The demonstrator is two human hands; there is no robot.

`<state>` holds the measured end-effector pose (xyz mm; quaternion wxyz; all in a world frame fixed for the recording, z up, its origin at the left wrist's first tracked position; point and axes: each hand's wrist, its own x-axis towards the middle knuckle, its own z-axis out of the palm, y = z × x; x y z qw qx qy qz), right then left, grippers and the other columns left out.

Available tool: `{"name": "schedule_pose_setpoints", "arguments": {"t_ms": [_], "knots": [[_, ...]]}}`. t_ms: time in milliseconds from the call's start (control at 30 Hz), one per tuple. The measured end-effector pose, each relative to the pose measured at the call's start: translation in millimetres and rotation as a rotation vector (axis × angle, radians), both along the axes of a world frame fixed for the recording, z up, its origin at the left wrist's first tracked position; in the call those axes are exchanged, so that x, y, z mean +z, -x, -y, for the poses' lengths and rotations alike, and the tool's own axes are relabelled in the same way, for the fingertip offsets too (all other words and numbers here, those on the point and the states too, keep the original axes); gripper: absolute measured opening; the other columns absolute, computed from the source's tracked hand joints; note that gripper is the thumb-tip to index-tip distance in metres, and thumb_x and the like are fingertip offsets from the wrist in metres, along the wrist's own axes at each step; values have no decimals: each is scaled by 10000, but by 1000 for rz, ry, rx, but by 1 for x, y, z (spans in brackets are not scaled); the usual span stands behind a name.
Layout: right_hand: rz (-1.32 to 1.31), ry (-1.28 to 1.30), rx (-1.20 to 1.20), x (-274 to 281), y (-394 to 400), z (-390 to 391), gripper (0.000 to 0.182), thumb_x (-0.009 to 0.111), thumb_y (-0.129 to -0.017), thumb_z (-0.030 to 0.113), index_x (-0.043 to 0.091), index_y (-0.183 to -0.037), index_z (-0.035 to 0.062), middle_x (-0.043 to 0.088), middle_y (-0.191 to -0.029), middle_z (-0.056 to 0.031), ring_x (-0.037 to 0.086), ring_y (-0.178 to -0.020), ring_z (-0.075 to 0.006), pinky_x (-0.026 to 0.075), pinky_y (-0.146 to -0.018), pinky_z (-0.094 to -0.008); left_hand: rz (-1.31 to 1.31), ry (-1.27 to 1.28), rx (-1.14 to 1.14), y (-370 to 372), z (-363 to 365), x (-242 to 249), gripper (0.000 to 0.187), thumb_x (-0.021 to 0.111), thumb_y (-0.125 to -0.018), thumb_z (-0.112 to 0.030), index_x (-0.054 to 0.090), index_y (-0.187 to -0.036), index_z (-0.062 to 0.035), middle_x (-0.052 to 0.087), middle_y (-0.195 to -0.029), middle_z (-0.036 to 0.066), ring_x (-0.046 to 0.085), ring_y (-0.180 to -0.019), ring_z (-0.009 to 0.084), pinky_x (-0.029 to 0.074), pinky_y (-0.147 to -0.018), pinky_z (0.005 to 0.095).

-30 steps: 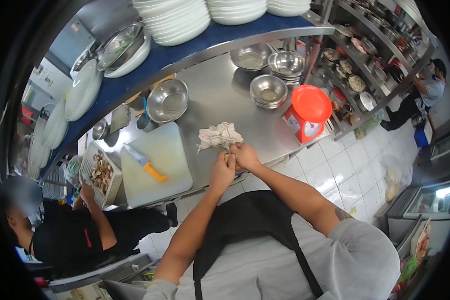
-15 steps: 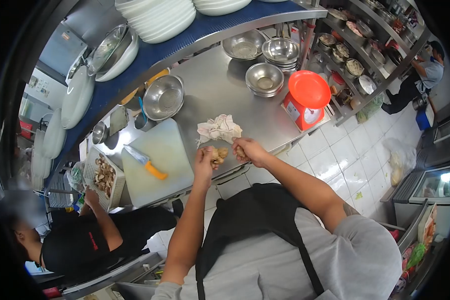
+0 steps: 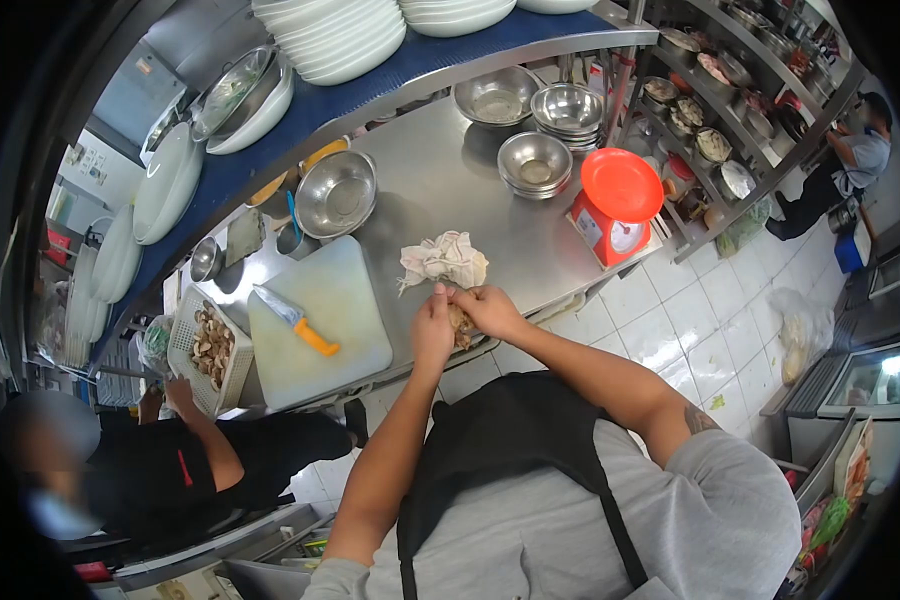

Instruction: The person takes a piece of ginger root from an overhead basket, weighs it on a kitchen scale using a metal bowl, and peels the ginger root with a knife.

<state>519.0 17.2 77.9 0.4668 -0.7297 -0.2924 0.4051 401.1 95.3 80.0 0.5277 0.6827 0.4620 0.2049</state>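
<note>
My left hand (image 3: 434,325) and my right hand (image 3: 489,310) meet at the near edge of the steel counter, fingers closed around knobby tan-brown food pieces (image 3: 460,325). They look like ginger, though the fingers cover much of them. Just beyond my fingertips lies a crumpled pale cloth (image 3: 444,259). Left of my hands, a knife (image 3: 298,321) with an orange handle rests on a pale cutting board (image 3: 355,290).
A co-worker (image 3: 170,450) stands at the left beside a white basket (image 3: 232,375) of mushrooms. Steel bowls (image 3: 337,195) and a red scale (image 3: 618,205) stand on the counter. Stacked plates (image 3: 330,40) occupy the overhead shelf. Another person (image 3: 850,160) is at far right.
My hands were apart, each with a tan-brown piece; they have come together, the right moving left and the left slightly right. The view has shifted a little.
</note>
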Motion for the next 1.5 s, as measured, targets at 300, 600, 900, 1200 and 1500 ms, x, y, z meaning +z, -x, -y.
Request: {"name": "schedule_pose_setpoints", "arguments": {"t_ms": [300,600,900,1200,1500], "knots": [[-155,-132,11,-24,-15,16,589,601,-914,525,670,-709,-23,614,-621,-79,576,-594,-159,467,-593,-332,131,50,-68,-18,8,-29,419,436,-1029,-313,641,-888,23,631,-788,64,577,-670,163,477,-619,335],[43,-107,194,-9,-34,53,514,587,-947,508,640,-798,18,576,-631,-51,544,-590,-140,448,-572,-321,426,661,90,-48,23,10,381,464,-1029,-402,583,-1098,-48,647,-897,40,600,-727,126,485,-651,287],[-96,-191,78,-13,-50,77,438,554,-990,442,641,-866,31,579,-673,-21,538,-595,-124,450,-565,-304,266,456,-485,-52,5,-4,297,661,-947,-255,591,-1150,-50,672,-990,20,625,-858,128,506,-731,311],[-234,-265,-226,-13,-42,143,516,485,-1015,443,531,-693,43,519,-590,-21,496,-534,-115,426,-525,-298,110,-420,-476,-127,21,47,316,756,-848,-176,627,-1077,-1,685,-954,134,650,-853,232,505,-797,343],[-413,-221,-716,-57,-30,251,452,548,-986,439,497,-712,83,480,-609,4,440,-515,-97,363,-474,-271,-21,-148,-819,-315,77,83,322,774,-773,-101,657,-1046,22,686,-918,83,651,-779,143,511,-670,267]]}}
